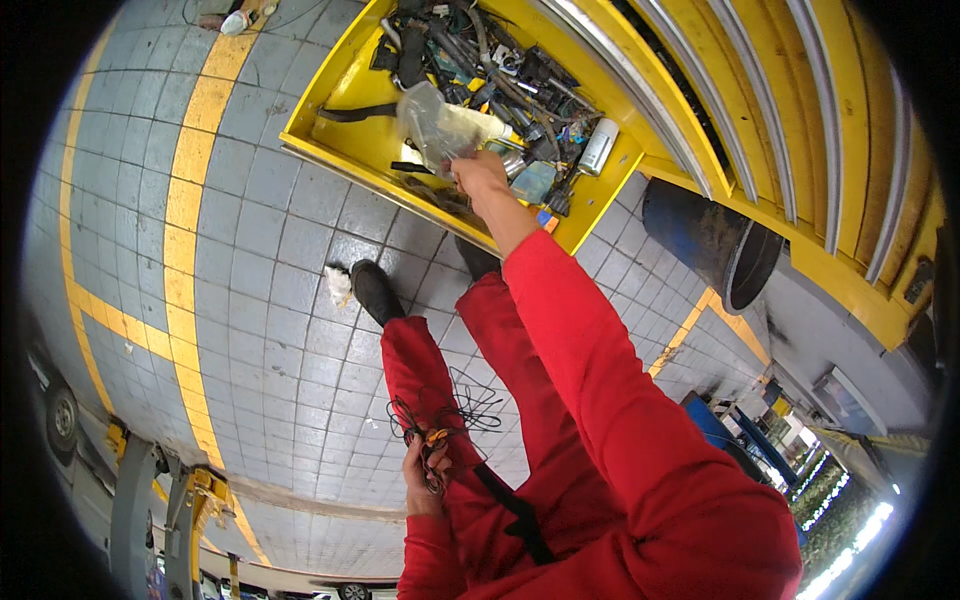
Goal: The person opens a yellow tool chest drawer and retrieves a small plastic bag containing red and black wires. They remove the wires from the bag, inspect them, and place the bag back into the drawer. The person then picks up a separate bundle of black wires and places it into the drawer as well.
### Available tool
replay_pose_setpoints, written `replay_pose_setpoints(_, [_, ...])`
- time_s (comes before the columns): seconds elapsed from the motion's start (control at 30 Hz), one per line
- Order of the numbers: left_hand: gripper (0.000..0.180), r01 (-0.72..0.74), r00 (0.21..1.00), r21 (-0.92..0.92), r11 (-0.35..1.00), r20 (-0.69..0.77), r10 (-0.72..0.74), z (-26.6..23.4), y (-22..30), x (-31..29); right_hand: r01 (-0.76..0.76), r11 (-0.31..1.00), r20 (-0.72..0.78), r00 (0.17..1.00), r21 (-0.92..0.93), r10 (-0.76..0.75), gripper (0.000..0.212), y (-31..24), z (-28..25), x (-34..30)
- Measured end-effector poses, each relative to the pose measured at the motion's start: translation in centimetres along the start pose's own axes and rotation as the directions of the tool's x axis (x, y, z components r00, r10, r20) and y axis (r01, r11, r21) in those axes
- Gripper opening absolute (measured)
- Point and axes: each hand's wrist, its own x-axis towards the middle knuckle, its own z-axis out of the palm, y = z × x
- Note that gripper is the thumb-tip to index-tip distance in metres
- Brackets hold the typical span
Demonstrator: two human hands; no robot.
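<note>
My right hand [482,174] reaches over an open yellow drawer [345,90], fingers closed on a clear plastic bag [428,122] that is slightly blurred. Under and beyond it lies a jumble of dark hoses, connectors and small parts [510,75]. A white can [599,147] rests by the drawer's right side, and a black strap-like piece [357,113] lies at the left. Lower down, in front of my leg, my left hand [425,468] is closed around a tangled bundle of thin dark wires [462,408] with orange-yellow parts in it.
Yellow cabinet drawers [780,110] rise at the right, with a dark blue barrel [700,240] below them. A crumpled white rag [338,286] lies by my shoe [375,292]. Yellow lines [184,200] cross the grey tiled floor. A lift post [135,515] stands lower left.
</note>
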Motion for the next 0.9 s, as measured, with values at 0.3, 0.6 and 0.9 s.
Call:
replay_pose_setpoints(0.3, [0.031,-0.066,0.993,0.177,0.982,-0.086,0.082,3.7,0.6,-1.3,0.192,0.938,0.266,0.925,0.288,-0.271,0.009,-5.9,-8.9,-17.7])
replay_pose_setpoints(0.6, [0.035,-0.486,0.863,0.671,0.560,0.266,0.430,21.4,-0.8,-11.8,0.352,0.841,0.321,0.808,0.411,-0.495,0.029,-15.5,-12.6,-42.4])
replay_pose_setpoints(0.9, [0.037,-0.890,0.429,0.401,0.216,0.579,0.693,37.6,-8.1,-34.7,0.623,0.721,0.448,0.575,0.302,-0.685,0.035,-23.5,-17.6,-67.1])
